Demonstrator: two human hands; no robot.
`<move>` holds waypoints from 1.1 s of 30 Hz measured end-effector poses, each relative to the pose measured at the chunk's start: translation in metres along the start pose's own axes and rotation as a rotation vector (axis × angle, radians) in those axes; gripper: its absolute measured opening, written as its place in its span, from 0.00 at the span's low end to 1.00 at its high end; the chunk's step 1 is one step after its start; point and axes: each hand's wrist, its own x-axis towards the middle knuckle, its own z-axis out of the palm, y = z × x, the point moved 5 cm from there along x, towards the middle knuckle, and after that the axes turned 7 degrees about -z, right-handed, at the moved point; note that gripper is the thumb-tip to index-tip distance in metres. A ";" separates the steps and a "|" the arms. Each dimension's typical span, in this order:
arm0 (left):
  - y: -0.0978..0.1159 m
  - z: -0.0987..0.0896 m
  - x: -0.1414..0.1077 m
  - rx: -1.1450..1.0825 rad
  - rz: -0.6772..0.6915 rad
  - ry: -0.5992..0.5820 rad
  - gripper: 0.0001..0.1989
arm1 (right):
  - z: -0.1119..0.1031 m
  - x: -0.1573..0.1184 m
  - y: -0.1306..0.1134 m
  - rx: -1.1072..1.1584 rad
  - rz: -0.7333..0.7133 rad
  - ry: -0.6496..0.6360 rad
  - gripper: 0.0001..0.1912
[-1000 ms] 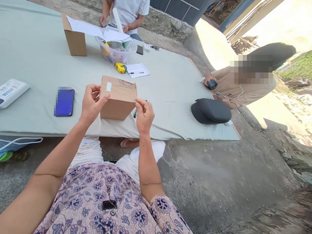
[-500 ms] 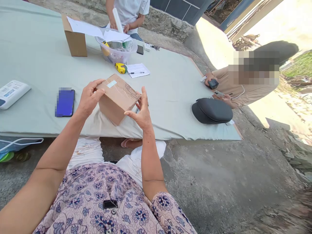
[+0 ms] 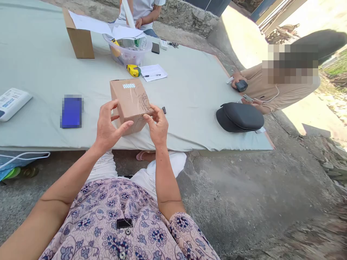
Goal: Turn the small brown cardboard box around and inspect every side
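Note:
A brown cardboard box (image 3: 131,100) with a dotted light sticker and dark scribbled lines on top is at the near part of the cloth-covered table (image 3: 187,86). My left hand (image 3: 108,126) curves round its left near side, thumb across the near face. At the near right corner, my right hand (image 3: 157,126) pinches the box edge between thumb and fingers. Just right of those fingers lies a small black object (image 3: 164,110). The underside of the box is hidden.
Left are a phone (image 3: 72,112) and a white device (image 3: 13,103). Behind stand another carton (image 3: 81,43), a plastic basin (image 3: 130,56), a yellow tape measure (image 3: 133,70) and paper with a pen (image 3: 154,72). Right: a black case (image 3: 240,117). Two people are at the table.
The box has turned so its sticker lies nearly level. My left hand has moved from the upper left corner to the near left side; my right hand has closed on the near right corner.

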 end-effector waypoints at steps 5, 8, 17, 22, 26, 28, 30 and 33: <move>-0.010 0.000 0.013 -0.013 0.006 -0.015 0.25 | 0.002 -0.011 0.002 0.093 0.014 0.022 0.18; -0.012 -0.002 0.022 0.031 0.001 -0.012 0.20 | 0.012 -0.018 -0.001 0.107 0.012 -0.015 0.19; -0.007 -0.004 0.015 0.111 -0.011 -0.020 0.36 | 0.008 -0.018 -0.008 -0.005 -0.071 0.061 0.21; -0.009 0.010 0.013 0.146 0.039 -0.087 0.59 | -0.011 0.008 -0.003 -0.183 -0.076 0.107 0.38; -0.015 0.018 0.015 0.137 0.024 -0.108 0.52 | 0.001 0.025 0.002 -0.164 -0.087 -0.023 0.50; -0.018 0.017 0.018 0.113 0.016 -0.134 0.49 | 0.005 0.029 0.007 -0.162 -0.076 -0.023 0.50; -0.023 0.013 0.022 0.081 0.003 -0.172 0.48 | 0.003 0.030 0.014 -0.131 -0.021 0.019 0.46; -0.033 0.006 0.032 0.027 -0.020 -0.266 0.49 | -0.004 0.029 0.023 -0.014 0.035 0.086 0.35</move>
